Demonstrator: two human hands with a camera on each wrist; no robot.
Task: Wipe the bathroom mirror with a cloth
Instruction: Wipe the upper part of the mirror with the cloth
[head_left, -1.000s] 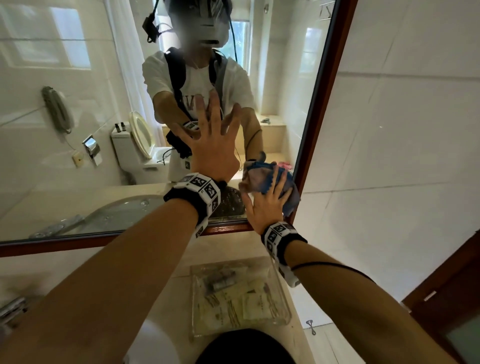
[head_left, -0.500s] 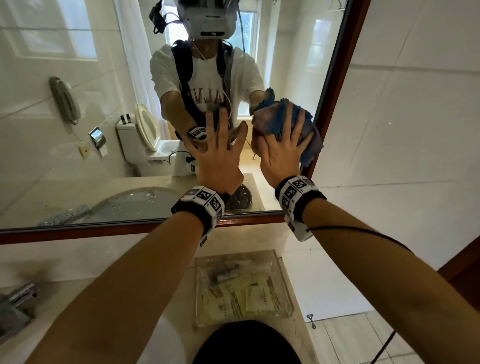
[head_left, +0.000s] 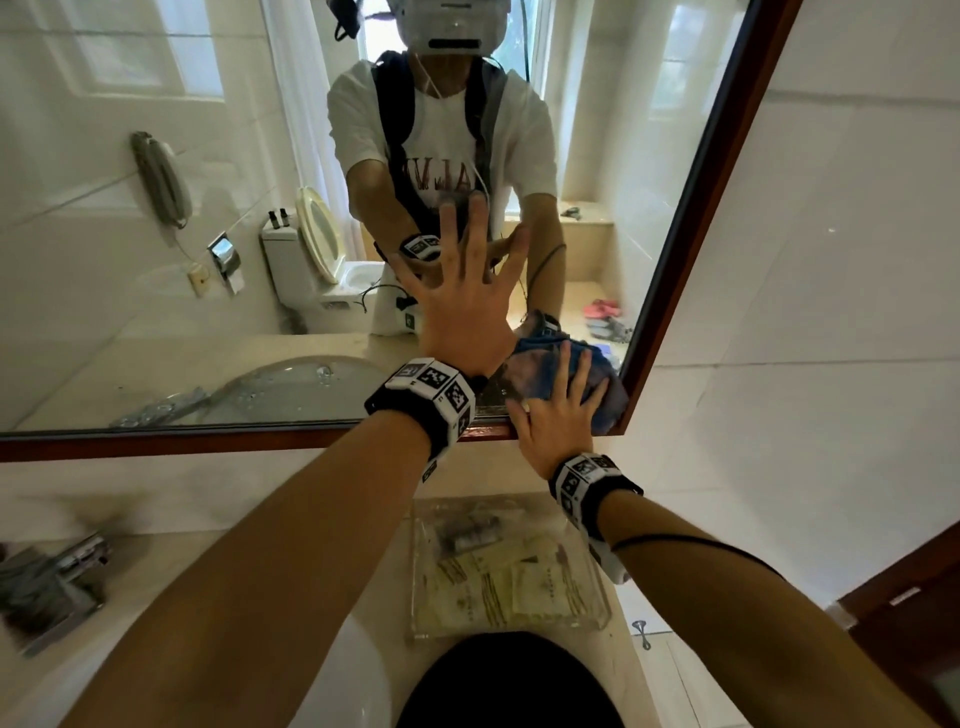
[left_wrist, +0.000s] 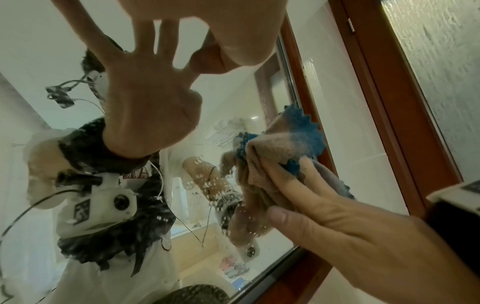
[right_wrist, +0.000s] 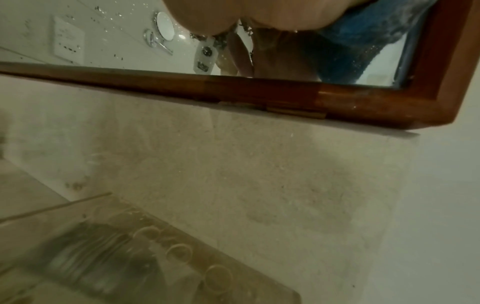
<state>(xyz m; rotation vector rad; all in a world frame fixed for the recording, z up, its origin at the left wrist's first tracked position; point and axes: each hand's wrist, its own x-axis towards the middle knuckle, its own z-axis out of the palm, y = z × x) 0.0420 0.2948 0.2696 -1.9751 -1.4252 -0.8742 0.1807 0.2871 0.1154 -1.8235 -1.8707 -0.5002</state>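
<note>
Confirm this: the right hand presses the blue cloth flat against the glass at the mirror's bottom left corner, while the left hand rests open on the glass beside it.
One detail is wrong: the corner. The head view shows the right hand pressing the blue cloth against the wood-framed mirror at its bottom right corner, not the left. The left hand does rest open on the glass beside it.

White tiled wall, beige stone counter, white basin, dark wooden door, daylight.

Bright daylight reflected from a window, edges bowed, right wrist view dim, blurred
</note>
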